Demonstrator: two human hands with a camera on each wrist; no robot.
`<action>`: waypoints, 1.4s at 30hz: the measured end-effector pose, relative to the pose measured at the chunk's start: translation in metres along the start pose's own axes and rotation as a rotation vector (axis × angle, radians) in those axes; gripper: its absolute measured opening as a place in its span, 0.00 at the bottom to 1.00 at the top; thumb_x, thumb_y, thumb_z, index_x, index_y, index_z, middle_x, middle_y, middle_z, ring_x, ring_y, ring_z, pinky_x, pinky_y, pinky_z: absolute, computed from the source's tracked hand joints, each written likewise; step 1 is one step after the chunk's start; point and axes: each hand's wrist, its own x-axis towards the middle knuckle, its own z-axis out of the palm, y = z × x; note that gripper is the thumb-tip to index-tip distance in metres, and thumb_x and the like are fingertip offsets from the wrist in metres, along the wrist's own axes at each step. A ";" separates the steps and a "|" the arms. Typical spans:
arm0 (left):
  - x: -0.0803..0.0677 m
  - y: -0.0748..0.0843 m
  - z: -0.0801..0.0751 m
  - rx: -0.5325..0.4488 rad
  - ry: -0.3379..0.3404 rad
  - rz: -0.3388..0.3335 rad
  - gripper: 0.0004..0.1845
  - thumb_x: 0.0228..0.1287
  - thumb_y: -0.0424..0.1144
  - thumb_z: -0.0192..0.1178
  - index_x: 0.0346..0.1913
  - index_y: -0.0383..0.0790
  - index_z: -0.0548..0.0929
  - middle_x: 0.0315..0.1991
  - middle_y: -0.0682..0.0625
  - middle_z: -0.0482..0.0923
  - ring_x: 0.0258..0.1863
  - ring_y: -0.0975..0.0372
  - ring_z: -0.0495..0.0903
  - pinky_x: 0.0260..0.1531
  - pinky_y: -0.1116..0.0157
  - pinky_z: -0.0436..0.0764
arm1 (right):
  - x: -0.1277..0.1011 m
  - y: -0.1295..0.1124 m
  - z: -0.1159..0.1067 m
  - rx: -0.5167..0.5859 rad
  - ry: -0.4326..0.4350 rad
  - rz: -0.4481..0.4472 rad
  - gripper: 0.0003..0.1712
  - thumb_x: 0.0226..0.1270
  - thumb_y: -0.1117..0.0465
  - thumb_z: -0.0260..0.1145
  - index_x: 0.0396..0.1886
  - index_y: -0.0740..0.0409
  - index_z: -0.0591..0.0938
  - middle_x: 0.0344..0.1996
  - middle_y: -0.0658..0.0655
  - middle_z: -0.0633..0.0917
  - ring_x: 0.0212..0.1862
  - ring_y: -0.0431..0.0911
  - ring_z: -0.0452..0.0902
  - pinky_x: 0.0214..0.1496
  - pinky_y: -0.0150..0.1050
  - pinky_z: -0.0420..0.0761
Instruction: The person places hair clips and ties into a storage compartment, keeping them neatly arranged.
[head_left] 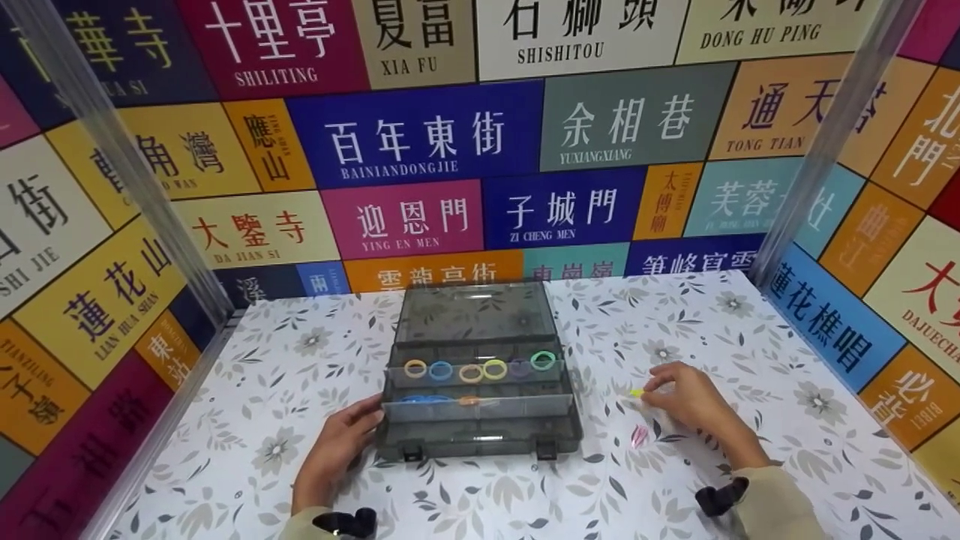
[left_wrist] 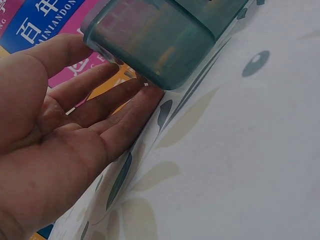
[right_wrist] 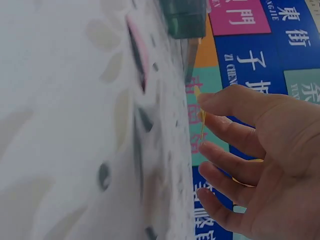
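A translucent grey organizer box stands with its lid raised. Coloured ring-shaped bands sit in a row along its back section, with blue and orange items in the section before it. At the box's left side is my left hand, its fairly straight fingertips against the case wall. My right hand, right of the box above the table, pinches a thin yellow band between thumb and index finger; the other fingers are loosely bent. A small pink item, too small to identify, lies on the table near that hand.
The table has a white cloth with a grey leaf and flower print. Walls covered with colourful sign panels rise behind and at both sides. Clear corner posts stand at the back left and right.
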 end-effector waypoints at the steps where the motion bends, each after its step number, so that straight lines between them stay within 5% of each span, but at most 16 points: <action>1: 0.000 0.000 0.000 -0.004 -0.003 0.006 0.25 0.73 0.38 0.58 0.70 0.36 0.74 0.71 0.39 0.71 0.68 0.50 0.73 0.64 0.56 0.78 | 0.001 -0.004 0.000 0.004 0.010 -0.016 0.08 0.62 0.58 0.72 0.33 0.59 0.89 0.61 0.68 0.80 0.67 0.69 0.69 0.67 0.63 0.71; 12: 0.000 -0.002 -0.001 -0.021 0.009 0.007 0.25 0.72 0.37 0.60 0.69 0.36 0.75 0.69 0.39 0.73 0.66 0.50 0.75 0.62 0.57 0.80 | 0.024 -0.071 0.000 -0.008 0.073 -0.216 0.05 0.61 0.60 0.73 0.33 0.57 0.90 0.59 0.63 0.82 0.66 0.67 0.71 0.65 0.64 0.73; 25: 0.000 -0.001 -0.002 -0.025 0.002 0.016 0.25 0.72 0.38 0.59 0.69 0.35 0.74 0.70 0.39 0.72 0.68 0.50 0.72 0.65 0.55 0.77 | 0.065 -0.149 0.034 0.012 -0.035 -0.363 0.05 0.62 0.57 0.74 0.33 0.53 0.90 0.59 0.59 0.83 0.64 0.60 0.74 0.67 0.60 0.74; 37: -0.001 -0.001 0.000 0.016 0.006 0.003 0.25 0.73 0.37 0.57 0.70 0.36 0.73 0.71 0.37 0.70 0.71 0.46 0.69 0.67 0.48 0.75 | 0.079 -0.167 0.082 -0.025 -0.128 -0.404 0.04 0.60 0.59 0.75 0.31 0.54 0.91 0.57 0.59 0.84 0.63 0.56 0.77 0.80 0.61 0.55; 42: 0.001 -0.001 0.000 0.024 0.014 -0.017 0.25 0.72 0.38 0.59 0.69 0.37 0.74 0.71 0.39 0.70 0.72 0.46 0.69 0.68 0.48 0.74 | 0.080 -0.162 0.096 -0.018 -0.161 -0.391 0.04 0.60 0.58 0.75 0.31 0.53 0.91 0.56 0.58 0.85 0.61 0.56 0.78 0.76 0.63 0.60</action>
